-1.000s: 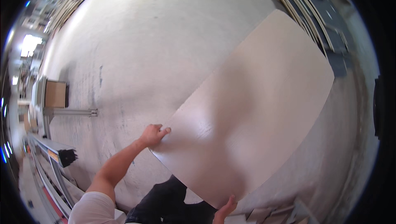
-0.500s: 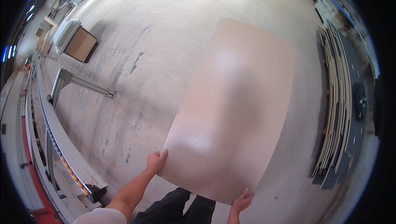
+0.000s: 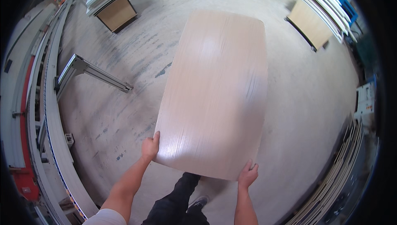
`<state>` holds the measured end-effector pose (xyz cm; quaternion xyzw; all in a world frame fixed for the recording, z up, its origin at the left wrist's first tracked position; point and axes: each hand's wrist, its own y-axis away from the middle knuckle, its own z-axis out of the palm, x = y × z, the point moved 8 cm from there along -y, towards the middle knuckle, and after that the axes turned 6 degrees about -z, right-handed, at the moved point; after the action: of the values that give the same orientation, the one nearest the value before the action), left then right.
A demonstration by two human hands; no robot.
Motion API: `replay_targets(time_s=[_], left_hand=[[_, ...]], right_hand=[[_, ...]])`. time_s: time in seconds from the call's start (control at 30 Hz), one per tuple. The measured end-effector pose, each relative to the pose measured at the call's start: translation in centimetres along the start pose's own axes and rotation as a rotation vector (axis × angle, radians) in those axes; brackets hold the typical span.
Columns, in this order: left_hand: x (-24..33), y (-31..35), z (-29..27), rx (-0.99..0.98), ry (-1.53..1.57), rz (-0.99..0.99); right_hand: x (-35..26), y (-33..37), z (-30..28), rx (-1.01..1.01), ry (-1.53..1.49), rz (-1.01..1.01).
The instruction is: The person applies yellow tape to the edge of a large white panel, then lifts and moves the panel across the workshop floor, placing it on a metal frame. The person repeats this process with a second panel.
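Observation:
A large rectangular wood-grain panel (image 3: 211, 92), pale beige and glossy, stretches out in front of me above the floor. My left hand (image 3: 151, 147) is closed on its near left corner, thumb on top along the edge. At the near right corner my right hand (image 3: 248, 174) grips the panel too, thumb up over the surface. The fingers under the board are hidden on both sides. Light reflects off the panel near the left hand, and a soft shadow lies along its right part.
Along the left runs a long conveyor frame (image 3: 56, 142) with a metal arm (image 3: 105, 78) jutting over the floor. Panel stacks stand at far left (image 3: 118, 13) and far right (image 3: 312, 24). Boards lean in a row (image 3: 331, 179) at lower right. My shoe (image 3: 199, 201) is on the concrete floor.
My view has turned to the right, bringing the far-right stack further in. The panel is still in both hands and sits higher and further left in view. One foot has come into sight.

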<state>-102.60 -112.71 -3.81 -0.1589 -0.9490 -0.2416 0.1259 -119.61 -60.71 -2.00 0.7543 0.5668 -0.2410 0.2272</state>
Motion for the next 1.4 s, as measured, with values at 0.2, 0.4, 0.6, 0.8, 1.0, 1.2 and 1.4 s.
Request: replay_targets(time_s=[0.2, 0.4, 0.6, 0.8, 1.0, 1.2, 1.4], left_hand=[[13.5, -18.1, -4.8, 0.024, 0.074, -0.132], [25.8, -38.2, -10.3, 0.112, 0.107, -0.176], [36.3, -58.4, -15.2, 0.195, 0.177, -0.286], [47.8, -78.5, -21.4, 0.227, 0.211, -0.373], [55.4, -100.8, -28.5, 0.249, 0.243, -0.443], [62.7, -123.7, -38.4, 0.255, 0.208, -0.537], [69.8, -147.5, -47.9, 0.277, 0.232, -0.604]], right_hand=[[-19.6, -20.2, 13.3, -0.091, 0.112, -0.097], [-40.7, -37.8, 27.8, -0.099, 0.153, -0.278], [-60.7, -53.6, 43.4, -0.206, 0.177, -0.333], [-82.8, -69.3, 59.0, -0.247, 0.163, -0.434], [-104.6, -79.3, 75.9, -0.306, 0.158, -0.521], [-126.6, -87.1, 92.1, -0.341, 0.207, -0.611], [-148.9, -94.8, 109.9, -0.396, 0.155, -0.674]])
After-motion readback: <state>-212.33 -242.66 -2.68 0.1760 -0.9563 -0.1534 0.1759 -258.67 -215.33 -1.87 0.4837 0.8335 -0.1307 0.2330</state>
